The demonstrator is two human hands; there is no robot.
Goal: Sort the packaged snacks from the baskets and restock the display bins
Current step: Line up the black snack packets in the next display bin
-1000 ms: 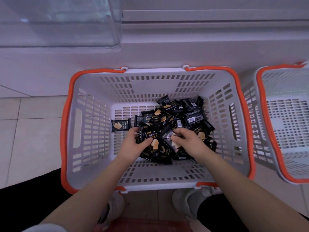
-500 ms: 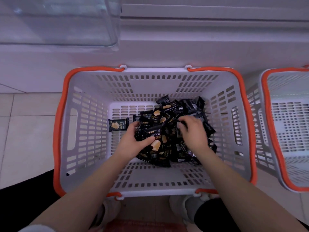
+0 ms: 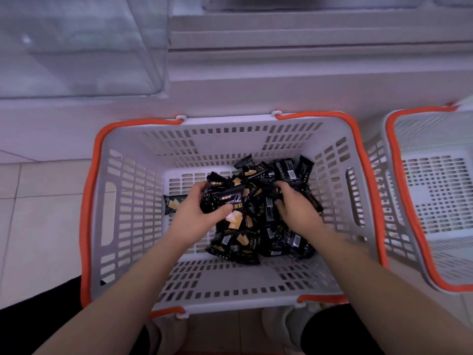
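Observation:
A white basket (image 3: 133, 201) with orange handles sits on the floor below me. In its bottom lies a pile of black snack packets (image 3: 258, 237) printed with yellow cake pieces. My left hand (image 3: 197, 211) is closed around a bunch of these packets, thumb pressed on a packet marked DRYCAKE. My right hand (image 3: 294, 208) is dug into the right side of the pile, fingers curled over packets. One single packet (image 3: 172, 204) lies apart at the left, partly hidden by my left hand.
A second white basket (image 3: 435, 201) with orange rim stands at the right, nothing visible inside. A clear plastic display bin (image 3: 82, 47) sits above at the upper left on a white shelf unit (image 3: 294, 73). Tiled floor lies to the left. My shoes show below.
My left hand has gathered more packets and closed on them. My right hand moved up and further right into the pile. The view shifted slightly closer.

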